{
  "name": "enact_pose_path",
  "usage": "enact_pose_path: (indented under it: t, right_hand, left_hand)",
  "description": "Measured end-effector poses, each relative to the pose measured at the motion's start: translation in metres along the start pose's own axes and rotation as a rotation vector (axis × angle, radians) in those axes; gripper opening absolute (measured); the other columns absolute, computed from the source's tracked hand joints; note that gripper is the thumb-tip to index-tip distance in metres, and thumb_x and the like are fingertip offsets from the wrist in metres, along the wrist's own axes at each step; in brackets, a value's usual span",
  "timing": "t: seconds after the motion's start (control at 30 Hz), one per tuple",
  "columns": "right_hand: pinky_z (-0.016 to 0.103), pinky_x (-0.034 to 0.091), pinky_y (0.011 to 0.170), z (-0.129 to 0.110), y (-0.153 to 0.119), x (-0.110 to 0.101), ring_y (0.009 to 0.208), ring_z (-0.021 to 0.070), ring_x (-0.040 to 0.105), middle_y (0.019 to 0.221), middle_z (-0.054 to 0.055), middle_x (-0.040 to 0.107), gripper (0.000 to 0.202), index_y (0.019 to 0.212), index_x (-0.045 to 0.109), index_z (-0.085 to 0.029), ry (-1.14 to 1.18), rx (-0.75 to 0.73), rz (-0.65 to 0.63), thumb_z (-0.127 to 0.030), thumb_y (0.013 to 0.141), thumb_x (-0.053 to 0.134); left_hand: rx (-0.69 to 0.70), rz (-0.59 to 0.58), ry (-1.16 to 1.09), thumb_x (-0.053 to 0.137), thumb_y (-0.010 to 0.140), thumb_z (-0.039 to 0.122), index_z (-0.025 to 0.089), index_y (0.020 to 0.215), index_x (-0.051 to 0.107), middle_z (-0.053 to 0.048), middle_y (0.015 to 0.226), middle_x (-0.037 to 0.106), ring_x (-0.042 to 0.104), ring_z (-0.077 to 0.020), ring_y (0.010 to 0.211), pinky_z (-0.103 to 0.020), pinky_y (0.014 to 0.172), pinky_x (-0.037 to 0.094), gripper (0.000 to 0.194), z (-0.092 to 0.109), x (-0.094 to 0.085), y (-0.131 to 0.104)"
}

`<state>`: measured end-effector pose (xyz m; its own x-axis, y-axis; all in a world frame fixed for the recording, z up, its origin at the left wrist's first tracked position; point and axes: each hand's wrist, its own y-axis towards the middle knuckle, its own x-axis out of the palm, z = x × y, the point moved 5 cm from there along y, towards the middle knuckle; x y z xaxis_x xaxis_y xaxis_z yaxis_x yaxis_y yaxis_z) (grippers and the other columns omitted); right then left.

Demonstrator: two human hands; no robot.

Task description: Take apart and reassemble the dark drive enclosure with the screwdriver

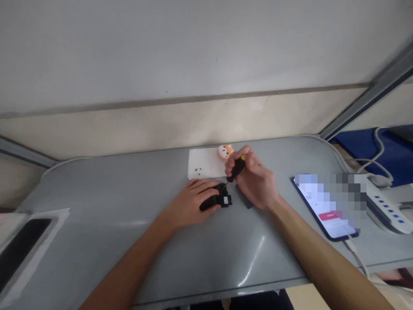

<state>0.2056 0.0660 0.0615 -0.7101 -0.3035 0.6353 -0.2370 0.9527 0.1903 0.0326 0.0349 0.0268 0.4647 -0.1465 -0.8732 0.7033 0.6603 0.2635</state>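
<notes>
My left hand is closed around a small black device with a white label, pressing it to the grey tabletop. Its exact kind I cannot make out. In my right hand is a screwdriver with a black and yellow handle, tilted so its thin shaft reaches down to the device. Whether the tip sits in a screw is too small to tell. Behind the device lies a white paper with several tiny dark pieces on it. A flat dark piece is partly hidden under my right hand.
A round orange and white animal-face object rests on the paper's far right corner. At right are a lit phone on a charging cable and a white power strip. A dark phone-like object lies at far left.
</notes>
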Motion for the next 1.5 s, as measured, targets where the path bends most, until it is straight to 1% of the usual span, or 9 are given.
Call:
enact_pose_path:
  t: [0.1,0.23,0.4,0.53,0.67,0.9,1.0,1.23,1.5]
  right_hand:
    - [0.035,0.046,0.081,-0.001,0.0,-0.002,0.083,0.0198,0.053,0.09,0.006,0.056,0.027,0.089,0.066,-0.023,-0.091,0.03,-0.017,-0.044,0.102,0.055]
    - [0.034,0.045,0.072,0.005,0.003,-0.003,0.069,0.0184,0.047,0.074,0.001,0.048,0.031,0.092,0.062,-0.026,-0.034,0.084,0.045,-0.049,0.105,0.047]
    - [0.031,0.04,0.064,0.006,0.002,0.002,0.064,0.0164,0.04,0.074,-0.001,0.039,0.032,0.091,0.055,-0.027,0.02,0.07,0.134,-0.056,0.102,0.05]
    - [0.031,0.041,0.068,0.0,0.001,0.002,0.067,0.0163,0.045,0.074,-0.001,0.046,0.024,0.087,0.053,-0.027,-0.004,0.058,0.083,-0.046,0.098,0.063]
    - [0.034,0.045,0.077,-0.002,0.003,-0.004,0.079,0.0191,0.054,0.085,0.003,0.056,0.024,0.092,0.06,-0.025,-0.1,0.056,0.038,-0.048,0.099,0.06]
    - [0.033,0.042,0.07,0.007,0.006,-0.004,0.068,0.0174,0.043,0.076,0.001,0.043,0.038,0.09,0.058,-0.025,-0.005,0.023,0.054,-0.059,0.102,0.046]
    - [0.031,0.039,0.064,0.008,0.005,-0.001,0.064,0.0168,0.037,0.071,-0.002,0.037,0.028,0.092,0.055,-0.027,0.001,0.013,0.061,-0.055,0.099,0.057]
    - [0.035,0.045,0.079,0.0,0.006,-0.006,0.083,0.0205,0.053,0.089,0.005,0.055,0.023,0.089,0.063,-0.023,-0.089,0.021,0.006,-0.044,0.098,0.058]
    - [0.034,0.042,0.068,0.006,0.005,-0.001,0.066,0.0189,0.042,0.072,0.0,0.043,0.033,0.098,0.06,-0.027,-0.006,0.043,0.048,-0.057,0.101,0.048]
  left_hand:
    - [-0.008,0.003,-0.001,0.064,0.099,0.034,0.024,0.116,0.07,-0.007,0.137,0.068,0.063,-0.0251,0.129,-0.045,0.113,0.044,0.02,0.002,0.0,0.0]
    - [-0.024,0.005,-0.017,0.065,0.098,0.035,0.024,0.113,0.07,-0.007,0.138,0.068,0.063,-0.0247,0.128,-0.044,0.112,0.045,0.019,0.002,0.0,0.0]
    - [-0.014,0.016,-0.016,0.066,0.098,0.035,0.024,0.112,0.071,-0.007,0.138,0.069,0.063,-0.0248,0.128,-0.044,0.112,0.045,0.019,0.002,0.001,0.0]
    - [-0.023,0.007,-0.025,0.065,0.098,0.035,0.024,0.113,0.07,-0.006,0.139,0.068,0.063,-0.0248,0.129,-0.044,0.112,0.045,0.019,0.001,0.002,-0.001]
    - [-0.031,0.0,-0.022,0.066,0.098,0.035,0.024,0.112,0.07,-0.006,0.139,0.068,0.063,-0.025,0.129,-0.045,0.112,0.045,0.019,0.001,0.0,0.001]
    - [-0.015,-0.003,0.013,0.065,0.098,0.035,0.025,0.116,0.071,-0.007,0.137,0.069,0.064,-0.0255,0.128,-0.046,0.111,0.046,0.022,-0.001,0.0,0.0]
    - [-0.017,0.002,0.021,0.065,0.097,0.035,0.026,0.116,0.072,-0.007,0.137,0.069,0.064,-0.0262,0.127,-0.046,0.11,0.047,0.022,-0.002,0.0,0.0]
    - [-0.01,0.002,0.034,0.065,0.098,0.033,0.026,0.118,0.071,-0.007,0.138,0.068,0.063,-0.0258,0.129,-0.046,0.112,0.046,0.022,0.0,0.0,0.0]
    - [-0.01,0.001,0.042,0.065,0.098,0.032,0.026,0.119,0.071,-0.007,0.136,0.069,0.063,-0.0252,0.128,-0.045,0.111,0.047,0.022,0.0,0.001,0.0]
